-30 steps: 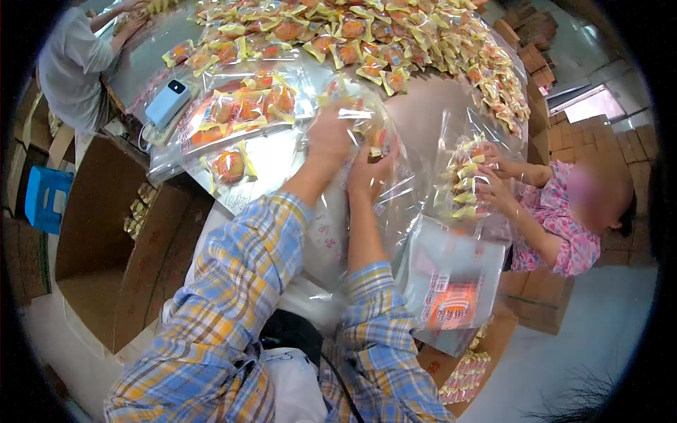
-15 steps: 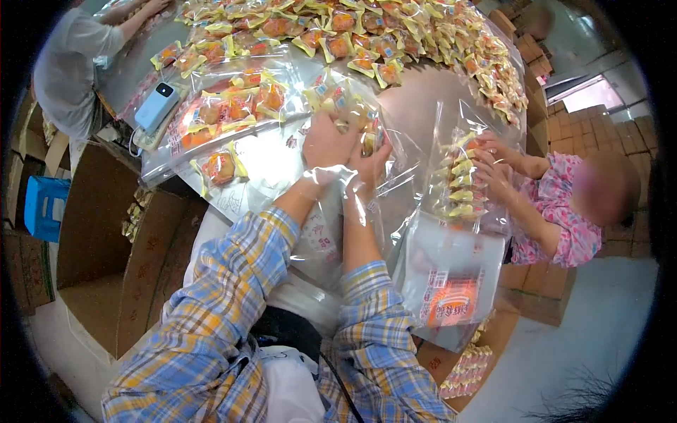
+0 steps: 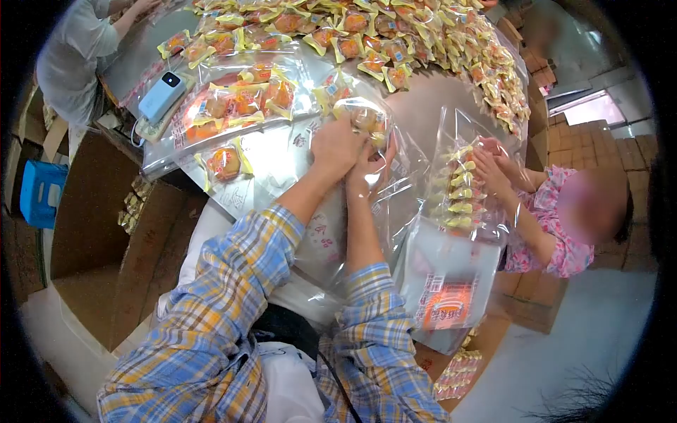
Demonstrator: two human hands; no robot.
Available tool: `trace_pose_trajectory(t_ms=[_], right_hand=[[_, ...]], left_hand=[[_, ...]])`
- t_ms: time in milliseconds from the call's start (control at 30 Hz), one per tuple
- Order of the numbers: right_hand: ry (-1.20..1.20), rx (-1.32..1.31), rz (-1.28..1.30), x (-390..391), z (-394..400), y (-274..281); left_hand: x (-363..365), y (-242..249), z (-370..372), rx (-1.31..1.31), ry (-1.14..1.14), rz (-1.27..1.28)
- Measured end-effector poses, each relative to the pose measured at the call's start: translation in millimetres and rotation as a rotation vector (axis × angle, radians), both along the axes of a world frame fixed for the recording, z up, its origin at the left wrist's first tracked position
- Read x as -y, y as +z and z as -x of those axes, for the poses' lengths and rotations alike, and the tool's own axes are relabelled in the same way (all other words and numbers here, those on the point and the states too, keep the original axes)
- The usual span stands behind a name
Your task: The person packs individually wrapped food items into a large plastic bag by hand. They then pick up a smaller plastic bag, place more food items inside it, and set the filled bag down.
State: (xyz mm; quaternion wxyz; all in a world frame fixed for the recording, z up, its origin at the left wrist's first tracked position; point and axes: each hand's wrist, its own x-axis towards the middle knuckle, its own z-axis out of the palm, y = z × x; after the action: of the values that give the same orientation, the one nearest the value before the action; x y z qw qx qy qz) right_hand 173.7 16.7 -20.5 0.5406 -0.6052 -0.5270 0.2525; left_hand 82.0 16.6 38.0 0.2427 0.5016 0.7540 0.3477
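Observation:
Both my hands are inside or under a clear plastic bag (image 3: pixel 317 236) at the middle of the table. My left hand (image 3: pixel 338 146) has its fingers closed at some wrapped cakes (image 3: pixel 364 118) near the bag's far end. Close beside it, my right hand (image 3: pixel 371 169) curls around the near side of those cakes, thumb and fingers bent. The plastic's glare hides part of the fingertips. Left of my hands lies a single wrapped cake (image 3: pixel 224 163), and beyond it several more wrapped cakes (image 3: pixel 247 102) rest on flat printed bags.
A large pile of wrapped cakes (image 3: pixel 437 35) covers the far table. At right, a co-worker's hands (image 3: pixel 493 169) touch a filled bag (image 3: pixel 462 190), near stacked printed bags (image 3: pixel 451 282). A light blue device (image 3: pixel 162 97) lies left, above an open carton (image 3: pixel 99 233). Another person stands far left.
My hands have shifted slightly, and the bag's plastic now lies differently over my wrists. The co-worker's hands have moved a little on the filled bag. The whole view has shifted slightly.

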Motion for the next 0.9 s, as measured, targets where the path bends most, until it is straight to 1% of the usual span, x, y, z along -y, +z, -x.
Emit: trace_pose_trajectory(t_ms=[100, 200, 267, 300, 333, 367, 433, 467, 533, 567, 633, 733, 767, 833, 900], right_hand=[[-0.005, -0.028, 0.009, 2.3, 0.6, 3.0], [0.049, -0.103, 0.056, 12.3, 3.9, 29.1], [0.051, -0.047, -0.027, 0.2, -0.7, 1.7], [0.051, -0.020, -0.065, 0.0, 0.6, 3.5], [0.053, 0.094, -0.035, 4.1, -2.6, 6.5], [0.069, 0.056, -0.034, 3.6, -1.9, 8.1], [0.101, -0.023, -0.034, 0.7, 0.2, 7.0], [0.080, -0.036, -0.052, 0.9, 2.7, 5.2], [0.035, -0.060, -0.091, -1.2, 7.3, 0.3], [0.057, -0.060, -0.057, -1.4, 5.9, 1.6], [0.102, -0.062, 0.012, 2.7, 7.0, 16.0], [0.039, 0.306, 0.115, 7.4, 4.7, 26.8], [0.015, 0.353, 0.048, 4.9, 3.6, 22.4], [-0.031, 0.441, -0.084, 1.3, 3.9, 10.8], [0.034, 0.331, -0.010, -1.1, 0.8, 6.4]], left_hand=[[-2.8, -4.7, -2.2, 0.087, 0.030, -0.087], [-0.7, -1.6, -2.7, 0.167, 0.050, -0.177], [2.0, 6.1, -3.4, 0.183, 0.075, -0.208], [1.1, 7.0, -4.0, 0.159, 0.083, -0.227], [0.9, 7.7, -3.5, 0.133, 0.094, -0.244], [0.4, 8.6, -2.3, 0.105, 0.106, -0.264], [2.9, 10.3, -0.3, 0.125, 0.120, -0.424], [4.8, 10.8, 0.4, 0.136, 0.124, -0.502], [-4.4, -16.9, 4.3, -0.040, 0.081, -0.597], [-9.5, -32.6, 4.4, -0.128, 0.061, -0.643], [-4.4, -29.0, 3.2, -0.108, 0.065, -0.656], [-1.1, -28.8, 7.8, -0.112, 0.025, -0.642], [-1.6, -28.8, 9.0, -0.118, 0.005, -0.634], [-2.6, -27.3, 6.4, -0.081, 0.057, -0.693], [-6.6, -33.3, 6.8, -0.013, 0.096, -0.746]])
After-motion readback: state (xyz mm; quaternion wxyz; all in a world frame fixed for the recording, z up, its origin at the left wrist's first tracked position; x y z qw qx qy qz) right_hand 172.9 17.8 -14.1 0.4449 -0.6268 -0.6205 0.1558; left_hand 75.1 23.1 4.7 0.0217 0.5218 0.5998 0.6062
